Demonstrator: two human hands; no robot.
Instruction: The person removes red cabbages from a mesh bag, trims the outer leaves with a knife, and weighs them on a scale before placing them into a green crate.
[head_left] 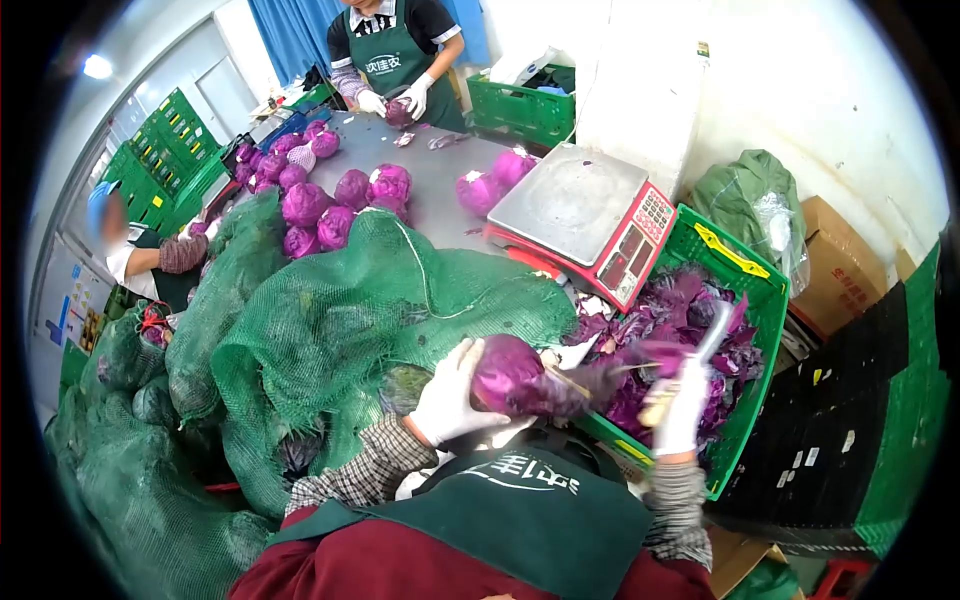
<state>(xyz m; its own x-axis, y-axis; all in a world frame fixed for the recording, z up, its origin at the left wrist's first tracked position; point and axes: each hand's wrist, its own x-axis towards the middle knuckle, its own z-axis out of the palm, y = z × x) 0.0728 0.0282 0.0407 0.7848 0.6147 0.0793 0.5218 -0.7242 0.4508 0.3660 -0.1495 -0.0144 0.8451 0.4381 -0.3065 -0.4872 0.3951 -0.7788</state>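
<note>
My left hand [452, 398], in a white glove, is wrapped round the side of a red cabbage [508, 376] in front of my apron. Dark, loose outer leaves [580, 388] trail from the cabbage toward the right and are smeared by motion. My right hand [682, 412], also gloved and blurred, is closed on a knife [714, 335] whose pale blade points up and away. It hovers over the near side of a green crate [765, 365] filled with torn purple leaves [690, 300].
A red digital scale [575, 205] stands on the grey table [440, 215] ahead, near several trimmed cabbages [335, 205]. Green mesh sacks [340, 310] crowd the left. Across the table a person [400, 60] handles a cabbage; another person [145, 250] works at the left. Cardboard [840, 265] stands right.
</note>
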